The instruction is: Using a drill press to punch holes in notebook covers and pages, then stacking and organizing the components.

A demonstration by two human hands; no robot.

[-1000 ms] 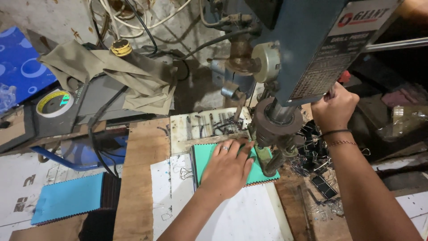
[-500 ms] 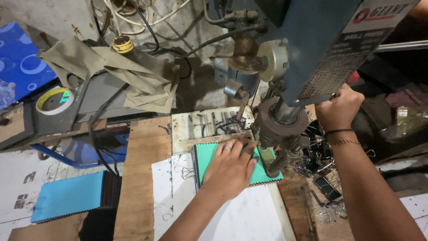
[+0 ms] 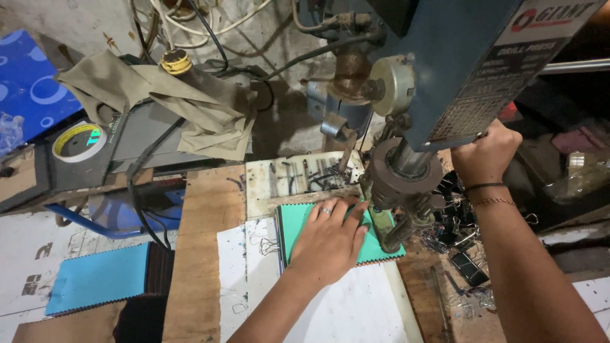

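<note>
Rectangular label plate (image 3: 508, 70) at one o'clock on the blue machine head, white top band with red emblem, grey lower part with dark print, tilted, its lower edge beside the right hand (image 3: 486, 155)

My left hand (image 3: 328, 243): bare, forearm unsleeved, one thin silver-coloured ring with a small pale stone on a finger. My right hand (image 3: 486, 154): bare, forearm unsleeved; two slim bands at the wrist, one dark cord, one fine brownish beaded chain.

Matt green notebook cover (image 3: 298, 225); rusty metal drill press (image 3: 406, 171); rough wooden board (image 3: 203, 254).
</note>
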